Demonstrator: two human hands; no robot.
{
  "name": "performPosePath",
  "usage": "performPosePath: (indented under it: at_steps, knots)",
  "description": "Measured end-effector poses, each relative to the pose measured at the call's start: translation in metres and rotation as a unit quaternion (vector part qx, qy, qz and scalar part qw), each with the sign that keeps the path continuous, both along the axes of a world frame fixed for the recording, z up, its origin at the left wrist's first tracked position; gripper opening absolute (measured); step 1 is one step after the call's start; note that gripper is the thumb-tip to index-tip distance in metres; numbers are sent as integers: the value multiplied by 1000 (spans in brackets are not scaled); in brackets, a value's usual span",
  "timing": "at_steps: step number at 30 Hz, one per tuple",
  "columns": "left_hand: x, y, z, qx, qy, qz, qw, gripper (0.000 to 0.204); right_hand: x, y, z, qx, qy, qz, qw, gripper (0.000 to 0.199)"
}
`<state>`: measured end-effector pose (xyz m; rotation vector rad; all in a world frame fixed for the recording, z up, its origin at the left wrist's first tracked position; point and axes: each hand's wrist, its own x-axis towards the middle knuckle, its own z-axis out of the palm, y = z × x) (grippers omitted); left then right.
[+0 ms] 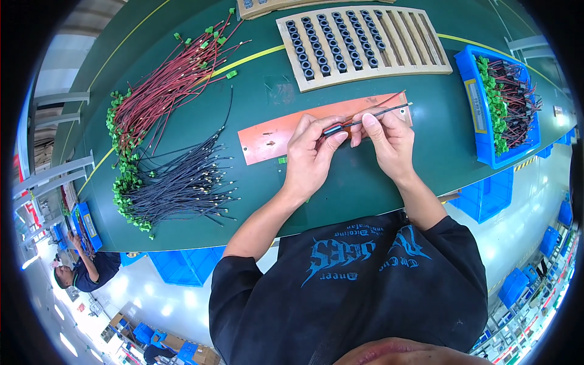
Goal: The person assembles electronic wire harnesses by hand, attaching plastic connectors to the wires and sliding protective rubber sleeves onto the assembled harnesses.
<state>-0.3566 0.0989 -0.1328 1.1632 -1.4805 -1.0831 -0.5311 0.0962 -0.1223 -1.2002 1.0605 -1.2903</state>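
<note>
Over a pinkish-orange strip board point(267, 135) on the green table, both my hands meet around a small black cylinder point(333, 129), which looks like a ring core. My left hand point(308, 151) pinches the cylinder between thumb and fingers. From its right side run a black wire point(394, 109) and a red wire point(392, 98), their ends pointing up and right. My right hand point(390, 141) is closed on the wires, with its thumb on the black one. Fingers hide part of the cylinder and of both wires.
A pale slotted tray point(365, 76) holds rows of black ring cores at the back. Red wires point(161, 94) and black wires point(182, 185) with green connectors lie left. A blue bin point(516, 159) of wired parts stands right. Another person point(94, 272) works at far left.
</note>
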Motion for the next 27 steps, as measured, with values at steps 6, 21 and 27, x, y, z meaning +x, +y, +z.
performPosePath:
  at_steps: [6, 21, 27]
  knots:
    - [5, -1, 5, 31, -19, -35, 999, 36, -2, -1, 1, 2, -4, 0, 1000, 19]
    - [3, 2, 11, 33, 1, -11, 999, 26, -7, -6, -1, -52, -85, 50, 994, 29]
    - [-1, 7, 8, -22, 48, -6, 999, 25, -3, -9, 3, 27, -326, 104, 939, 35]
